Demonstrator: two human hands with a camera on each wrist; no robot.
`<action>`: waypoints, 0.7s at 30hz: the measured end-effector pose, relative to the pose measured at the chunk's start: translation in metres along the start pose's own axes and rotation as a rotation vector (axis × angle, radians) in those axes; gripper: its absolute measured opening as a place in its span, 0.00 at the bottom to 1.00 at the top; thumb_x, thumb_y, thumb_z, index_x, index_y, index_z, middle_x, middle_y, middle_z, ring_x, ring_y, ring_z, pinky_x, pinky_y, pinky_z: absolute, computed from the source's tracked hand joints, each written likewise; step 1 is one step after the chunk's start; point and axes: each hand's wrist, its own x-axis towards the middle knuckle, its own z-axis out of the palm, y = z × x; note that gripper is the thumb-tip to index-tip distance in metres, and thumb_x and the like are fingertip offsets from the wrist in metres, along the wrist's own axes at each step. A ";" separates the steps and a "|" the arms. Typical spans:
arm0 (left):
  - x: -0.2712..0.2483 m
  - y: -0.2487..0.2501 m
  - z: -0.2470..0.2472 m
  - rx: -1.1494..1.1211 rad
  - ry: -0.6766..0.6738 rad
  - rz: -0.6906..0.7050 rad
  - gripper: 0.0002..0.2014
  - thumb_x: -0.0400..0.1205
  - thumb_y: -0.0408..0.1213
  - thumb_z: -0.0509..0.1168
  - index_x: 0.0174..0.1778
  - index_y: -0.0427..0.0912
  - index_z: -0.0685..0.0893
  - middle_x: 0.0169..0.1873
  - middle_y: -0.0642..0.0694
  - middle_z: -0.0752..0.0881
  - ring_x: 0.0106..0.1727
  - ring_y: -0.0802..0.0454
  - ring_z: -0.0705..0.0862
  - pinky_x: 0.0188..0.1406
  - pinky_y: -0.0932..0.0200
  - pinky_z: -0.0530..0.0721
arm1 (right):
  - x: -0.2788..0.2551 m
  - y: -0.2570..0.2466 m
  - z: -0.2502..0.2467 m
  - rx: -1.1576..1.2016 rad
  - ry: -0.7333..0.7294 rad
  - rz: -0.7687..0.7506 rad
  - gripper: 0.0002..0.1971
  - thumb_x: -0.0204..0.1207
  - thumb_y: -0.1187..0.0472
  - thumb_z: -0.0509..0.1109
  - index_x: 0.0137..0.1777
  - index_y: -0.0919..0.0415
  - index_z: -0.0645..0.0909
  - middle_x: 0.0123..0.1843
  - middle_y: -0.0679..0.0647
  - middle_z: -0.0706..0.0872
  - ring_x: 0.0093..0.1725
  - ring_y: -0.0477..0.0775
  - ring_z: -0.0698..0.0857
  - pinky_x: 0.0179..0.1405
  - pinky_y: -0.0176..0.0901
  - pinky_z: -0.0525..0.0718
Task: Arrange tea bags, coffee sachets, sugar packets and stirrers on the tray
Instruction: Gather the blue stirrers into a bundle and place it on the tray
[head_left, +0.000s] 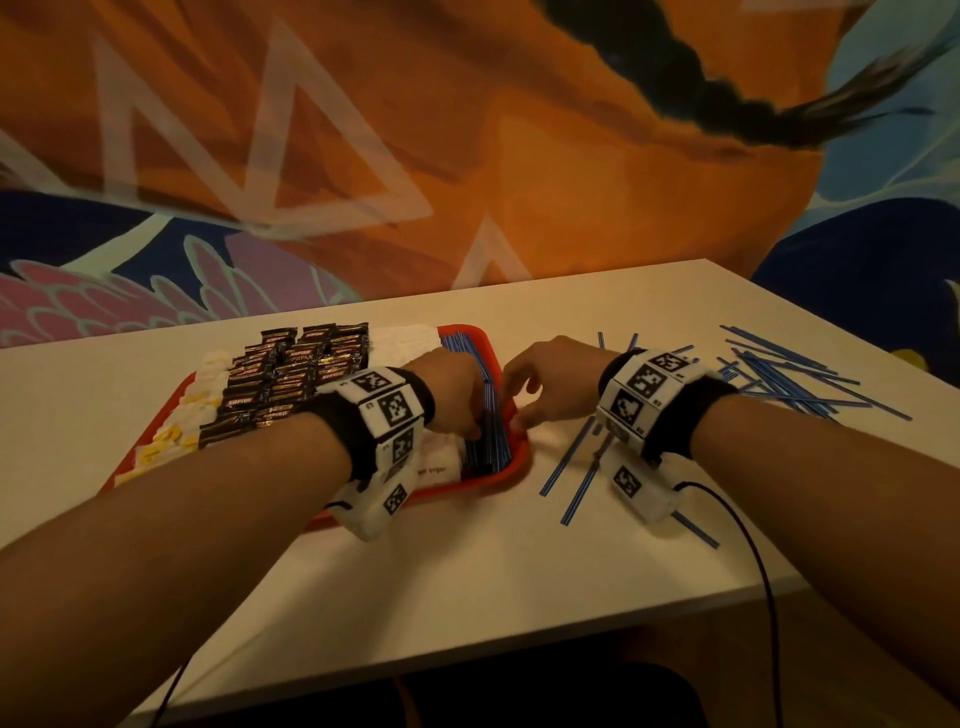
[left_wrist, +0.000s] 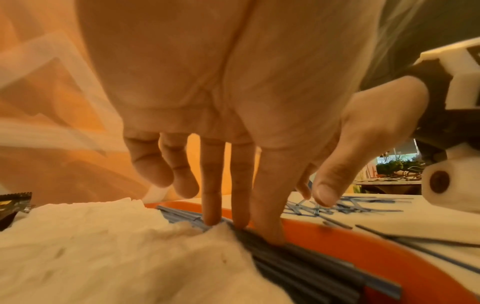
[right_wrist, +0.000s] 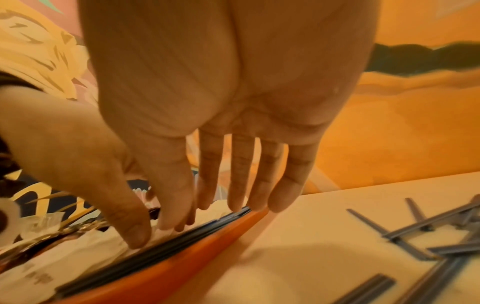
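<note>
A red tray (head_left: 511, 470) lies on the table and holds tea bags (head_left: 171, 436), dark coffee sachets (head_left: 296, 374), white sugar packets (head_left: 405, 338) and a row of blue stirrers (head_left: 491, 431) along its right side. My left hand (head_left: 467, 421) reaches down onto that row. In the left wrist view its straight fingertips (left_wrist: 240, 224) press on the stirrers (left_wrist: 311, 265) beside the sugar packets (left_wrist: 103, 246). My right hand (head_left: 524, 410) hovers at the tray's right rim (right_wrist: 182, 273), with its fingers (right_wrist: 233, 205) straight and holding nothing.
Many loose blue stirrers (head_left: 779, 379) lie scattered on the white table (head_left: 467, 571) right of the tray, a few just beside its rim (head_left: 566, 462). A black cable (head_left: 753, 545) trails from my right wrist over the table's front edge. A painted wall stands behind.
</note>
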 end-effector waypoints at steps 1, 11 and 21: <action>-0.001 0.002 -0.002 -0.016 0.019 0.014 0.14 0.78 0.46 0.76 0.56 0.44 0.89 0.51 0.48 0.89 0.51 0.51 0.84 0.48 0.58 0.82 | -0.002 0.005 -0.003 0.000 0.003 0.017 0.16 0.72 0.49 0.79 0.59 0.50 0.85 0.53 0.42 0.86 0.54 0.45 0.82 0.51 0.39 0.75; -0.008 0.085 0.001 0.059 -0.049 0.264 0.18 0.78 0.54 0.74 0.53 0.43 0.88 0.49 0.45 0.87 0.49 0.46 0.86 0.49 0.53 0.88 | -0.052 0.055 -0.010 -0.220 -0.420 0.348 0.24 0.66 0.39 0.81 0.49 0.61 0.90 0.42 0.51 0.92 0.41 0.49 0.87 0.41 0.41 0.84; 0.015 0.128 0.012 0.093 -0.082 0.253 0.10 0.80 0.35 0.72 0.55 0.38 0.85 0.51 0.39 0.85 0.53 0.42 0.86 0.50 0.51 0.87 | -0.058 0.092 0.003 -0.196 -0.121 0.489 0.28 0.75 0.32 0.68 0.31 0.57 0.82 0.28 0.51 0.83 0.30 0.51 0.81 0.45 0.45 0.85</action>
